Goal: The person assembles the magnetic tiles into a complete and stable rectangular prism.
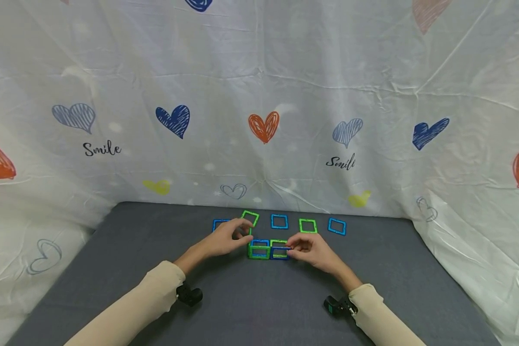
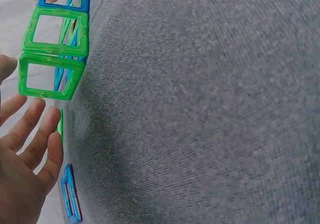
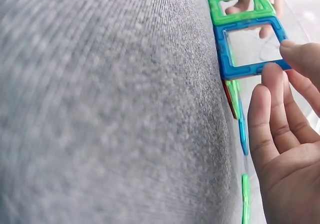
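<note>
A small structure of square magnetic tiles stands at the middle of the table, with a green tile (image 1: 259, 247) and a dark blue tile (image 3: 245, 72) upright side by side in front. My right hand (image 1: 313, 251) pinches the dark blue tile's edge between thumb and fingertips. At the structure's left end is a green side tile (image 2: 47, 92). My left hand (image 1: 225, 236) is around that end, its fingers loosely bent and spread, fingertips right by the tile's edge. More blue and green tiles of the structure show behind the front pair.
Behind the structure, loose tiles lie in a row: a blue tile (image 1: 279, 227), a green tile (image 1: 308, 220), another blue tile (image 1: 337, 232) at right, and a green tile (image 1: 251, 212) and partly covered blue tile (image 1: 215, 224) at left. A white patterned curtain (image 1: 302, 158) hangs behind the grey table (image 1: 259, 302).
</note>
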Demonstrator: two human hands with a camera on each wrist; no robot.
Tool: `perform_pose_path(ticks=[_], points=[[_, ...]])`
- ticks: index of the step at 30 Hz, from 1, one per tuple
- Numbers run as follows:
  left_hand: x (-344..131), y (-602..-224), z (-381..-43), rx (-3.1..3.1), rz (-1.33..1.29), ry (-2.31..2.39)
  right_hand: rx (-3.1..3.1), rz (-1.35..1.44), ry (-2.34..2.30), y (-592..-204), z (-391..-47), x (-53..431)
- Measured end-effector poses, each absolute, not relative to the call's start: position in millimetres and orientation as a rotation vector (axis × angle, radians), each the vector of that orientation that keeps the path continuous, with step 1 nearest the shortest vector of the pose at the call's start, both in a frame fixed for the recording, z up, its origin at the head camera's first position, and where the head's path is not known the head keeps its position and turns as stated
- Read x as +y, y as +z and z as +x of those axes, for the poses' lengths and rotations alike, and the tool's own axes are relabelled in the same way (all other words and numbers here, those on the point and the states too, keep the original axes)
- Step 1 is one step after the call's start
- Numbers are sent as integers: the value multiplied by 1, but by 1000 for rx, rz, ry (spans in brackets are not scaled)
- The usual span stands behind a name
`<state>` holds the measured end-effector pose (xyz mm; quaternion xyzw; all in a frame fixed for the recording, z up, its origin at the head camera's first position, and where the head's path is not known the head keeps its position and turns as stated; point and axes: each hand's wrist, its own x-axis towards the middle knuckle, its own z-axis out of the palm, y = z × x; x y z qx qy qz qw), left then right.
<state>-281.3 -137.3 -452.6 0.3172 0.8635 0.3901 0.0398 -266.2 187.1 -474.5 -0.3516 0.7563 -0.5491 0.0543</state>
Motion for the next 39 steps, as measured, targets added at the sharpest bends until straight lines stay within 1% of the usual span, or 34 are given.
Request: perform_pose_path(ticks=[13, 18, 25, 31, 39], points=[[-158, -454, -272, 2658, 1018, 1226, 2300, -1019, -1604, -476, -274, 203], [-172, -457, -261, 2643, 1050, 1243, 2341, -1001, -1579, -476, -283, 207], [-181, -462, -242, 2657, 1021, 1250, 2360, -1019, -1509, -474, -294, 207], [-176, -468, -233, 2667, 1019, 1277, 2350, -1040, -1460, -472, -302, 206], [-156, -470, -238, 2712, 991, 1300, 2373, -959, -1352, -466, -313, 194]])
